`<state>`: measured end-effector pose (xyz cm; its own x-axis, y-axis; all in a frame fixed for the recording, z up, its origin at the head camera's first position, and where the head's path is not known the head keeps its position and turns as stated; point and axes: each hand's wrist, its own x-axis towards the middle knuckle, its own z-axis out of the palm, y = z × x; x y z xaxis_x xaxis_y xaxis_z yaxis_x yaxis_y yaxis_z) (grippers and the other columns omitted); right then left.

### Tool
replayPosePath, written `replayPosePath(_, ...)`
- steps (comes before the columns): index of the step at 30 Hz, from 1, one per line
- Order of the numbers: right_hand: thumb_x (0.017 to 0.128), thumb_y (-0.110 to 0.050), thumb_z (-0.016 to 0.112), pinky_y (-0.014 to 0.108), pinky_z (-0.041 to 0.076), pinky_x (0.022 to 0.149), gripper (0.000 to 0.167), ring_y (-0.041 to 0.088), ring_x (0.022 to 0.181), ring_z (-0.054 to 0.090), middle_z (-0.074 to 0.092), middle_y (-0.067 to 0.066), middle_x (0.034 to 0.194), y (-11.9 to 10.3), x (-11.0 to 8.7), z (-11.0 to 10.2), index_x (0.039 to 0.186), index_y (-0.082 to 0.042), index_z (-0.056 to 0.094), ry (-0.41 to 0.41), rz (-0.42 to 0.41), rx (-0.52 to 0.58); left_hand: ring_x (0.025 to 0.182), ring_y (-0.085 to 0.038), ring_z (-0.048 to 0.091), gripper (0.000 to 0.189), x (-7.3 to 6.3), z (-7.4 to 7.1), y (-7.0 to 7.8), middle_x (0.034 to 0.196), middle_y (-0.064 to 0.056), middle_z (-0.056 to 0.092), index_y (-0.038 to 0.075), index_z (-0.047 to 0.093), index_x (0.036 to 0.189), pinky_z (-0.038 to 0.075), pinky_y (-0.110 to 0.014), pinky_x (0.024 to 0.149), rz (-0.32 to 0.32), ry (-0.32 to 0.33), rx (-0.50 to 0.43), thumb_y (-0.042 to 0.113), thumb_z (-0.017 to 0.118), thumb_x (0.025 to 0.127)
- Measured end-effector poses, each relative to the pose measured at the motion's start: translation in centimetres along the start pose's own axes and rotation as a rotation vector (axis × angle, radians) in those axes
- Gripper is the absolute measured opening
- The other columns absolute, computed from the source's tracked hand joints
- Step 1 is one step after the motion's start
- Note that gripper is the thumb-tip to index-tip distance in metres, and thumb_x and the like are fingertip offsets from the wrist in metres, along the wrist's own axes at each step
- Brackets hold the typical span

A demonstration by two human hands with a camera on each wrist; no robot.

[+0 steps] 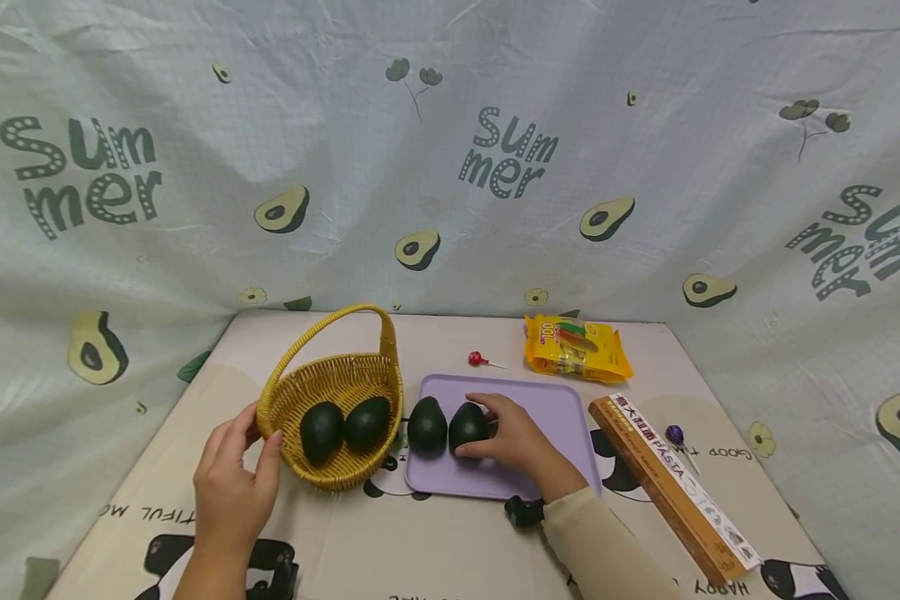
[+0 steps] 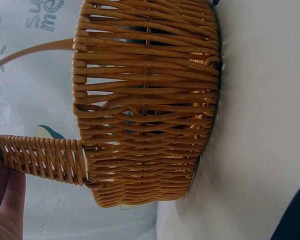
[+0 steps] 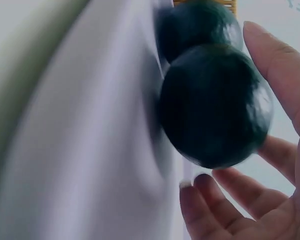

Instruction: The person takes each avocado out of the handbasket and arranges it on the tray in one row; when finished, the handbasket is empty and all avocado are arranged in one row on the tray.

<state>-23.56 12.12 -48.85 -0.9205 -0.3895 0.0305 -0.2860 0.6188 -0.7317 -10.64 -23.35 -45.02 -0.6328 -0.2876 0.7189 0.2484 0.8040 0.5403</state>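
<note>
A yellow wicker basket (image 1: 337,482) holds two dark green avocados (image 1: 322,432) at the left of the table. My left hand (image 1: 232,475) grips the basket at the foot of its handle, thumb in front and fingers behind; the left wrist view shows the woven side (image 2: 145,110) close up. Two more avocados lie side by side on a lilac tray (image 1: 547,408). Round the right-hand avocado (image 1: 467,427), my right hand (image 1: 513,437) has its thumb on the near side and its fingers on the far side. In the right wrist view, this avocado (image 3: 215,107) partly covers its neighbour (image 3: 200,27).
Behind the tray lie a red lollipop (image 1: 476,358) and a yellow packet (image 1: 576,348). A long pasta box (image 1: 671,483) lies slanted at the right, beside a purple lollipop (image 1: 674,434). A printed cloth (image 1: 330,125) hangs behind the table.
</note>
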Motion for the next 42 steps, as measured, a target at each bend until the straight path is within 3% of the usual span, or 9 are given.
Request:
replayPosePath(5, 0.075, -0.043, 0.092, 0.051, 0.057, 0.1, 0.084, 0.029, 0.117, 0.064, 0.058, 0.007, 0.145, -1.3, -0.4, -1.1, 0.147, -0.019, 0.057, 0.029, -0.03, -0.036, 0.107, -0.033, 0.067, 0.053, 0.1, -0.1, 0.0, 0.117, -0.021, 0.064, -0.003, 0.059, 0.138, 0.032, 0.006, 0.099, 0.005, 0.0, -0.007, -0.002, 0.078, 0.088)
replayPosePath(12, 0.077, -0.043, 0.09, 0.052, 0.053, 0.108, 0.079, 0.03, 0.126, 0.063, 0.058, 0.005, 0.148, -2.7, -0.8, -2.1, 0.146, -0.021, 0.057, 0.045, -0.025, 0.07, 0.107, -0.033, 0.068, 0.053, 0.0, -0.1, 0.1, 0.117, -0.02, 0.064, -0.002, 0.059, 0.138, 0.033, 0.007, 0.099, 0.004, -0.006, 0.003, -0.001, 0.077, 0.089)
replayPosePath(19, 0.08, -0.042, 0.088, 0.046, 0.051, 0.112, 0.076, 0.023, 0.129, 0.062, 0.061, 0.002, 0.143, -4.9, -0.1, -2.7, 0.145, -0.017, 0.056, 0.042, -0.102, 0.124, 0.106, -0.033, 0.068, 0.053, -0.1, -0.2, 0.1, 0.116, -0.021, 0.064, -0.003, 0.06, 0.137, 0.032, 0.007, 0.098, 0.015, -0.001, -0.001, -0.002, 0.078, 0.087)
replayPosePath(30, 0.084, -0.041, 0.085, 0.045, 0.046, 0.117, 0.075, 0.023, 0.135, 0.057, 0.06, 0.002, 0.146, -8.0, 1.4, -3.1, 0.147, -0.015, 0.054, -0.05, -0.202, 0.105, 0.108, -0.033, 0.068, 0.053, 0.0, -0.2, 0.0, 0.118, -0.02, 0.063, -0.003, 0.058, 0.138, 0.033, 0.006, 0.099, -0.008, -0.027, 0.014, -0.001, 0.077, 0.089)
replayPosePath(37, 0.085, -0.039, 0.084, 0.04, 0.046, 0.117, 0.075, 0.021, 0.135, 0.057, 0.057, 0.003, 0.149, -9.5, 2.5, -2.8, 0.148, -0.014, 0.052, -0.1, -0.27, 0.029, 0.105, -0.035, 0.068, 0.053, 0.0, -0.1, -0.2, 0.116, -0.022, 0.063, -0.005, 0.059, 0.136, 0.033, 0.007, 0.099, 0.017, -0.007, 0.002, -0.004, 0.078, 0.087)
replayPosePath(42, 0.085, -0.04, 0.084, 0.041, 0.048, 0.116, 0.076, 0.022, 0.134, 0.057, 0.057, 0.005, 0.149, -10.6, 3.4, -2.4, 0.149, -0.014, 0.052, -0.166, -0.267, -0.03, 0.105, -0.034, 0.068, 0.053, 0.0, -0.1, -0.3, 0.116, -0.022, 0.063, -0.005, 0.059, 0.136, 0.033, 0.007, 0.099, 0.022, -0.004, -0.001, -0.004, 0.078, 0.086)
